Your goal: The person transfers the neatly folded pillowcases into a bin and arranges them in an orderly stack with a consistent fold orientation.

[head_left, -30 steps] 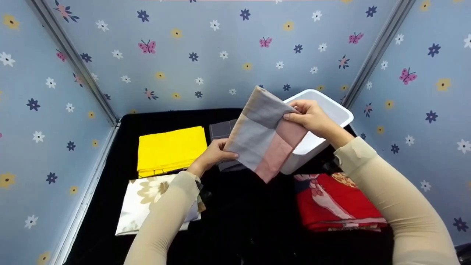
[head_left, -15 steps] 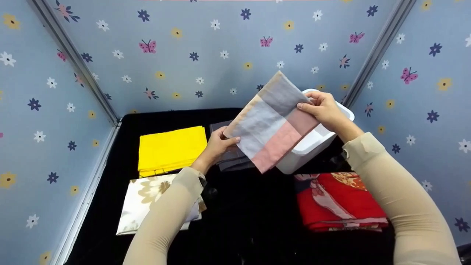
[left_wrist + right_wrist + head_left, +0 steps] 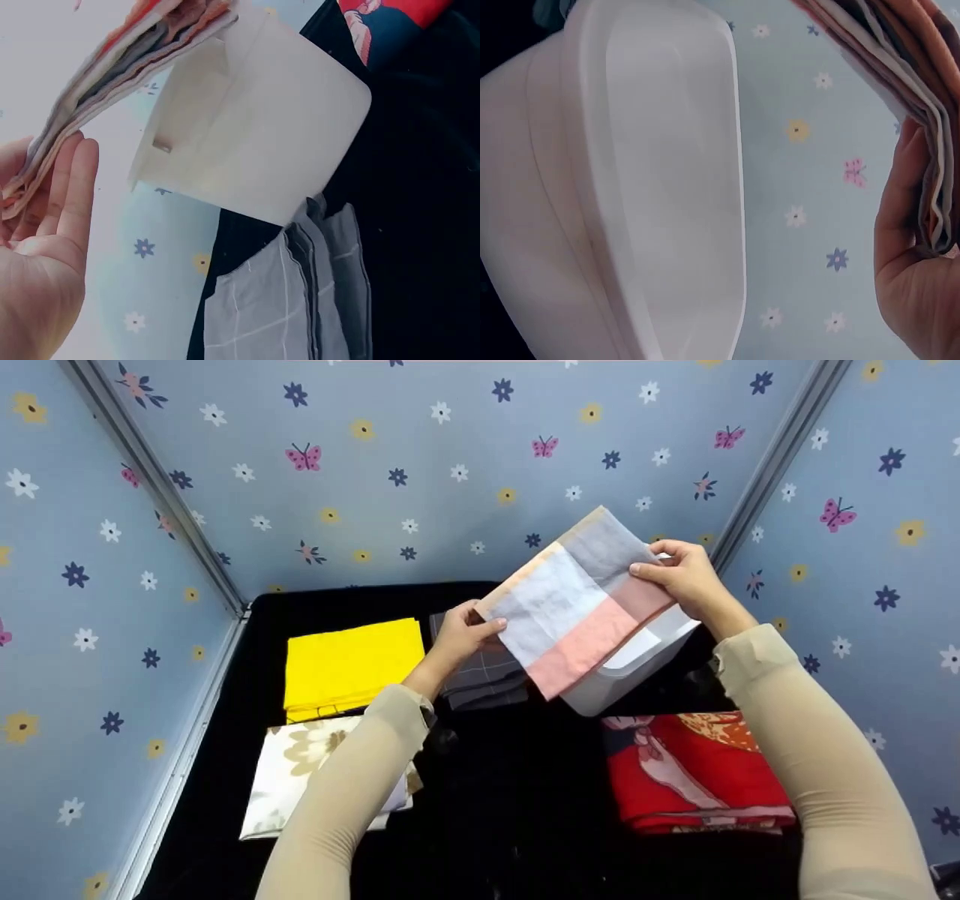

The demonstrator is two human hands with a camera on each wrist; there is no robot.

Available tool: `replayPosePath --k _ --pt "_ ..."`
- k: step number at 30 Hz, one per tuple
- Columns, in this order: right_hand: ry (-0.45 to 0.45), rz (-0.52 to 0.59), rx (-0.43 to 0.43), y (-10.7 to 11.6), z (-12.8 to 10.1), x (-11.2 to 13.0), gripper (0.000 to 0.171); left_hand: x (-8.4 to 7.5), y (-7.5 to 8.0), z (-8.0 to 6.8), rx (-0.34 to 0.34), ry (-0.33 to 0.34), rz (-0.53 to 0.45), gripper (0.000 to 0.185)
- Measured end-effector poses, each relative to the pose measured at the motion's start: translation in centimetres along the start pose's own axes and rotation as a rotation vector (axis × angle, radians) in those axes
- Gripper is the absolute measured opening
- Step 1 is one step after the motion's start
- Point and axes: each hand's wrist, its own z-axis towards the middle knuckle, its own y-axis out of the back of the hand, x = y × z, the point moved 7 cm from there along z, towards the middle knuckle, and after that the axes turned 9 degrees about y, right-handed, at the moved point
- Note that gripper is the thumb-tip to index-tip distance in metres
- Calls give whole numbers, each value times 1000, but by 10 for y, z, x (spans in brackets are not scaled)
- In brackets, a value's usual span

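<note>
While your sleeves fill the near edge of the head view, the closest things on the black table (image 3: 517,780) are a cream floral cloth (image 3: 292,769) under your left forearm and a red printed cloth (image 3: 694,772) under your right. Further out lie a yellow folded cloth (image 3: 352,664) and a grey checked cloth (image 3: 484,675), with a white bin (image 3: 626,679) just beside the grey one. Above that bin you hold a folded patchwork cloth (image 3: 581,600) of grey, white and pink squares, lifted clear of the table and tilted. Your left hand (image 3: 461,634) pinches its near left corner, thumb on top and fingers below; your right hand (image 3: 686,577) pinches the far right edge the same way. The wrist views show the cloth as a stack of several thin layers (image 3: 127,60), edge-on against your fingers (image 3: 904,195). It looks light and soft, so it should sag and the layers may fan or slide apart if gripped loosely. Holding it at opposite corners, with thumb and fingers clamping through every layer, seems the safest way to keep the fold together. Beyond everything stand the blue walls (image 3: 450,472) printed with flowers and butterflies.
</note>
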Motion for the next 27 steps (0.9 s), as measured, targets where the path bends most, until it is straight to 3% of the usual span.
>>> replayPosePath --k 8,16,22,27 --pt "-11 38 -7 13 2 -5 33 -4 -11 8 -12 73 27 23" --pt "-33 -65 -12 29 6 -10 33 -9 -20 15 -21 99 36 23" --pt "-39 -140 -41 41 9 -12 28 -15 -28 20 -66 98 53 4" --pt "-47 -174 -53 50 10 -14 26 -20 -38 26 -69 61 72 13"
